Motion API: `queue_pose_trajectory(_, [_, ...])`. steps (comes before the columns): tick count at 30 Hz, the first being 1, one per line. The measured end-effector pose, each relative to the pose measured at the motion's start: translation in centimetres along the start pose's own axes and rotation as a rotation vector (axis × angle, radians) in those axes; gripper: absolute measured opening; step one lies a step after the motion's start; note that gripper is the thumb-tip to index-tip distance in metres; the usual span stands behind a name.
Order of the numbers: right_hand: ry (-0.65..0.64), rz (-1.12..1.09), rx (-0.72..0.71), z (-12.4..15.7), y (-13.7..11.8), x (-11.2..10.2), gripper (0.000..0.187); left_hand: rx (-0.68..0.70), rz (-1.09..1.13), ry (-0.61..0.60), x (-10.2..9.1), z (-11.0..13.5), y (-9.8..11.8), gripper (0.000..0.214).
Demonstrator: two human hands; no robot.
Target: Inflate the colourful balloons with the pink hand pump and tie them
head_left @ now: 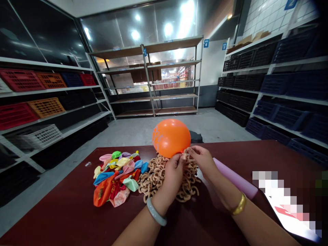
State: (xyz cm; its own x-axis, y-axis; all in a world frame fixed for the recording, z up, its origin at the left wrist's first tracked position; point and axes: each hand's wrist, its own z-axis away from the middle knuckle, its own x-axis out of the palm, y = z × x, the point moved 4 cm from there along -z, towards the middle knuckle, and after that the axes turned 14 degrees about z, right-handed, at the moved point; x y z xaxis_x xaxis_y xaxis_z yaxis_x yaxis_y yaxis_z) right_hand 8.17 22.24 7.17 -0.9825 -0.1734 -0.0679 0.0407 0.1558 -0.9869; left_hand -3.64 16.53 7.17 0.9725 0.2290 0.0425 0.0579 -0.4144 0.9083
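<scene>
An inflated orange balloon with pale printed lettering is at the middle, its neck toward me. My left hand is closed, pinching the balloon's neck between thumb and fingers. My right hand is closed close beside it, its fingertips on a small tan curled loop at the neck; exactly how the loop sits is partly hidden by the fingers. Beneath my hands lies a heap of tan curled loops, whose kind I cannot make out. To its left spreads a pile of flat, uninflated balloons in many colours.
A pinkish-purple cylinder lies on the dark red table, right of my right forearm. A device with a lit, pixelated screen is at the right edge. Beyond the table stand metal shelves and racks with plastic crates.
</scene>
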Motion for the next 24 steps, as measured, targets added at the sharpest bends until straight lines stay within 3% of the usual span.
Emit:
queue_pose_trajectory(4, [-0.127,0.011,0.056,0.6,0.4,1.2,0.033,0.111,-0.223,-0.017,-0.5,-0.3,0.2,0.018])
queue_pose_trajectory(10, [-0.039,-0.115,0.098,0.7,1.0,2.0,0.030,0.162,-0.393,-0.122,0.0,0.0,-0.3,0.022])
queue_pose_trajectory(13, [-0.041,-0.125,0.149,-0.4,1.4,2.3,0.031,0.141,-0.396,-0.066,-0.5,-0.2,-0.5,0.022])
queue_pose_trajectory(19, [-0.069,-0.055,0.232,-6.1,2.2,3.4,0.027,-0.057,-0.296,0.144,-2.5,-0.7,-1.1,0.030])
queue_pose_trajectory(24, [-0.096,0.086,0.233,-12.4,1.9,4.7,0.022,0.009,-0.173,0.195,-3.2,-0.8,-0.3,0.025])
